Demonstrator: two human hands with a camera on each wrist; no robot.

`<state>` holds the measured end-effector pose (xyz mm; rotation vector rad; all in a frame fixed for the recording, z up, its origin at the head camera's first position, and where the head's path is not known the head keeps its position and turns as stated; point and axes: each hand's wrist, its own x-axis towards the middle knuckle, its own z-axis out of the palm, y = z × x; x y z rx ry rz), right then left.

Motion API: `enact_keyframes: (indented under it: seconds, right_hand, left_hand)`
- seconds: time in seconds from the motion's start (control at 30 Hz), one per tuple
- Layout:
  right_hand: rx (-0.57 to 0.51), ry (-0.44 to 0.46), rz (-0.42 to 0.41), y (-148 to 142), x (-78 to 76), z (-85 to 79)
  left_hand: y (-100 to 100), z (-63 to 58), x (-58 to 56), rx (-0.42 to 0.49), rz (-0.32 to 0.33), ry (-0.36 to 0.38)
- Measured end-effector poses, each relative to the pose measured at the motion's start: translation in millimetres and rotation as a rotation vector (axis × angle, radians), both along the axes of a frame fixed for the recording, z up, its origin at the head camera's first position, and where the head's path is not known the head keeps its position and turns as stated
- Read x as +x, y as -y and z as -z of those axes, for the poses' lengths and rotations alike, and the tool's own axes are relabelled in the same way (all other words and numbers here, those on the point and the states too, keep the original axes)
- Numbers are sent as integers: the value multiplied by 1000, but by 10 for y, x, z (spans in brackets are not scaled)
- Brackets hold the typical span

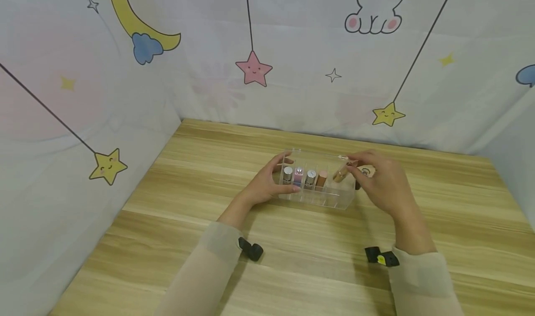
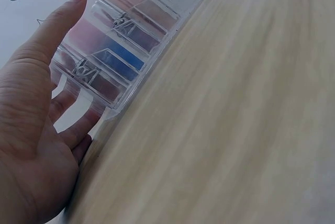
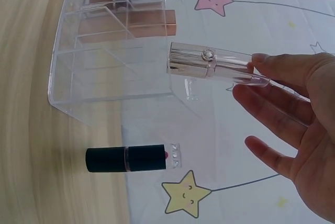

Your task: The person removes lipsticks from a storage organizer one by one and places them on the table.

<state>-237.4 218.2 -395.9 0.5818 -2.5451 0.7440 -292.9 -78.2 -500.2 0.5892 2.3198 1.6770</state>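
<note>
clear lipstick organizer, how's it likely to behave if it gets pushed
The clear lipstick organizer looks stiff, given its straight, flat walls. Its wide base suggests it may slide before tipping. Those thin walls could be somewhat brittle.

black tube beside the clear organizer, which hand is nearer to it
Right. The right hand is near the black tube, at the same end of the clear organizer, pinching a lipstick; the left hand grips the organizer's opposite end.
</note>
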Motion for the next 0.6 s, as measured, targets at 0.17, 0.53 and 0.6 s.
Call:
enact_keyframes:
  seconds: [0.17,0.53,0.6]
  right_hand:
    - [-26,-31,3,-38,4,-28]
    - [-68,-94,8,-87,2,-28]
    - [-78,-111,7,-102,-3,-29]
  left_hand:
    - [-4,8,-7,-12,-6,-14]
    - [1,30,-7,-23,-8,-18]
    - [2,24,-5,-25,-9,-20]
